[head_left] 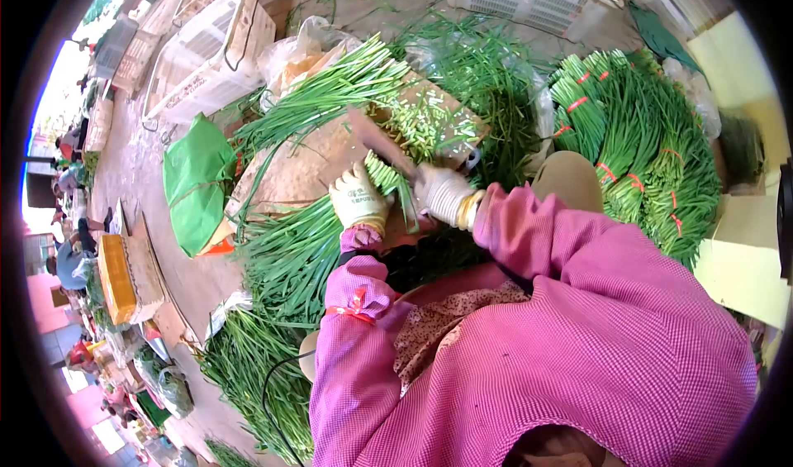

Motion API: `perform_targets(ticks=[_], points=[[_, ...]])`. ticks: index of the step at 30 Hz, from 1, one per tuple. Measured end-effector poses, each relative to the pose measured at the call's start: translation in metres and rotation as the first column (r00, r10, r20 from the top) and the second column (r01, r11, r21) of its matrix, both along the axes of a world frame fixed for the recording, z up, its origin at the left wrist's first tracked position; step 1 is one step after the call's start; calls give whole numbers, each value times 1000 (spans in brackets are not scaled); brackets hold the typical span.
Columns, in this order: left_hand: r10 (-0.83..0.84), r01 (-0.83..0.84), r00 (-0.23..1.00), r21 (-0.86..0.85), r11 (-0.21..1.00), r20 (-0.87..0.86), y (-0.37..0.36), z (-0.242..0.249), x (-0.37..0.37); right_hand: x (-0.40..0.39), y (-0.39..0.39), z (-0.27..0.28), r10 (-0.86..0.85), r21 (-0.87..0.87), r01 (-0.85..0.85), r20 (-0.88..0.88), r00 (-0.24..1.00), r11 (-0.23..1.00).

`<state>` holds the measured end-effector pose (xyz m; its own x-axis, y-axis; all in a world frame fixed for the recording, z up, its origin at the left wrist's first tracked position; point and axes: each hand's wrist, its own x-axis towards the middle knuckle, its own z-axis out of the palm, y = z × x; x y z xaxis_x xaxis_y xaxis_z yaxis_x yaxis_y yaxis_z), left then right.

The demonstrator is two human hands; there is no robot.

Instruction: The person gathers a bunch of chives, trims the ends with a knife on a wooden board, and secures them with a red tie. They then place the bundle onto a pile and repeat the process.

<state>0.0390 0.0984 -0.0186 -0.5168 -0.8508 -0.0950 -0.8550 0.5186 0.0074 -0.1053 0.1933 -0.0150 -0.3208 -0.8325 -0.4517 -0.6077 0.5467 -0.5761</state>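
My left hand (359, 198), in a whitish glove, is closed round a bunch of long green stalks that look like garlic chives (291, 248). The cut-looking pale ends (384, 172) of that bunch stick out toward my right hand. My right hand (446, 196), also gloved, is wrapped round the handle of a broad-bladed knife (382, 143), its blade slanting up and left over a board (289, 173). Short pale trimmings (425, 126) are heaped on the board past the blade. Another loose bunch of chives (330, 95) lies across the board's far side.
Bundles tied with red bands (636, 149) are stacked at the right. More loose greens (256, 368) lie at my lower left. Around the board are a green bag (197, 184), a white crate (211, 54) and another crate (524, 4). Other people are far off at the left.
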Motion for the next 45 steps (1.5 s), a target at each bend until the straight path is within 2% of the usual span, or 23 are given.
perform_targets(ticks=[3,5,8,15,17,19,21,24,25,27,28,29,31,33,34,35,36,37,39,40,41,43,45], points=[[38,-39,999,-42,998,-17,13,18,7,-48,11,16,-82,-38,82,13,997,996],[69,-67,997,-128,989,17,29,27,22,-71,27,55,-103,-105,86,-171,980,991],[111,-106,992,-67,992,60,38,24,45,-103,27,40,-231,-264,135,-378,897,955],[71,-72,991,-6,997,-114,-12,2,58,-144,-4,2,-296,106,349,-338,893,931],[37,-41,995,-42,998,-95,-28,7,60,-138,-8,-4,-267,42,311,-412,871,950],[113,-93,987,163,982,-117,-43,19,60,-127,-8,5,-218,-34,227,-451,866,973],[87,-59,977,149,987,-192,-60,23,70,-115,-9,8,-263,-354,158,-271,926,922],[183,122,824,483,867,-536,-97,22,93,-87,-18,28,-141,-419,133,12,990,898],[169,121,823,458,881,-543,-97,47,91,-80,-23,38,-89,-520,141,124,988,842],[326,228,726,659,717,-606,-87,108,88,-62,-31,83,59,-708,153,265,963,690],[296,369,629,611,700,-719,-71,144,79,-53,-33,121,79,-708,150,280,957,690],[157,324,730,539,778,-666,-68,169,77,-52,-45,134,182,-786,116,279,943,608],[263,393,664,625,674,-700,-51,193,72,-41,-59,186,202,-881,12,122,972,473],[286,431,660,662,613,-695,-35,207,66,-32,-55,244,207,-868,-167,-76,975,467],[225,486,637,611,624,-737,-17,222,55,-25,-49,274,209,-725,-320,-243,947,610],[166,539,611,561,628,-774,3,236,44,-30,-48,291,391,-580,-478,-278,877,660],[90,580,597,506,638,-797,13,235,38,-34,-62,283,400,-583,-478,-268,876,657],[306,599,481,563,569,-821,34,221,37,-31,-58,290,412,-586,-481,-259,874,652],[458,534,534,704,469,-710,43,209,39,-32,-33,322,202,-400,-292,-253,946,869],[569,605,472,716,347,-674,47,189,43,-49,-60,309,130,-322,-289,-436,890,902],[674,669,420,709,223,-608,51,169,47,-74,-54,294,12,-631,-329,-452,892,703],[728,716,326,660,227,-603,71,160,43,-94,-23,307,-171,-787,-124,-280,945,605],[713,758,321,621,201,-623,82,159,41,-91,-1,313,-76,-782,-225,-328,942,582]])
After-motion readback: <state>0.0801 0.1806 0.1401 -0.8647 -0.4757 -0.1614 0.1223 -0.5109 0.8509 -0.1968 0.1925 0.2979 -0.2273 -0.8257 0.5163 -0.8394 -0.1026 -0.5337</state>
